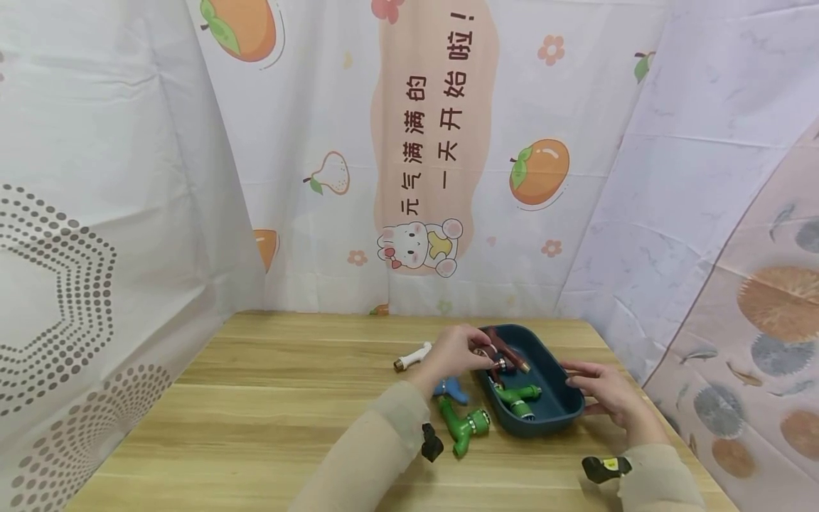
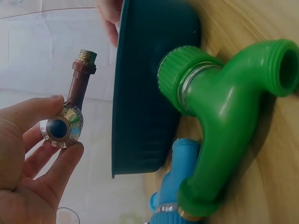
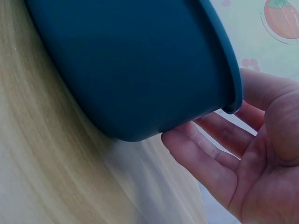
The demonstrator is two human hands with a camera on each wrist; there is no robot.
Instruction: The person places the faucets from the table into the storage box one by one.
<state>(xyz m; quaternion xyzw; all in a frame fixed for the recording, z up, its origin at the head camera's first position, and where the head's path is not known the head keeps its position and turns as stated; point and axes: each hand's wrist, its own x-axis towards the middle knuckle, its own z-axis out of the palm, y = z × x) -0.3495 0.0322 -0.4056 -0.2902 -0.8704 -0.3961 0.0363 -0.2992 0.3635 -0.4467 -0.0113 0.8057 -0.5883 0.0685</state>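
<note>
My left hand (image 1: 457,352) is over the left side of a dark teal plastic basin (image 1: 544,427). Between thumb and fingers it pinches a dark red faucet (image 2: 78,88) by its silver knob with a blue centre; the brass threaded end points away. A green faucet (image 1: 521,400) lies inside the basin. My right hand (image 1: 604,391) holds the basin's right side, thumb at the rim and fingers against the outer wall. Left of the basin, a second green faucet (image 1: 463,430) and a blue faucet (image 1: 451,389) lie on the table, the blue one partly behind my left forearm.
A white faucet (image 1: 416,355) with a brass end lies beyond my left forearm on the wooden table (image 1: 281,398). Printed curtains (image 1: 333,235) hang behind the table and along both sides. A black wrist device (image 1: 431,442) sits at my left cuff.
</note>
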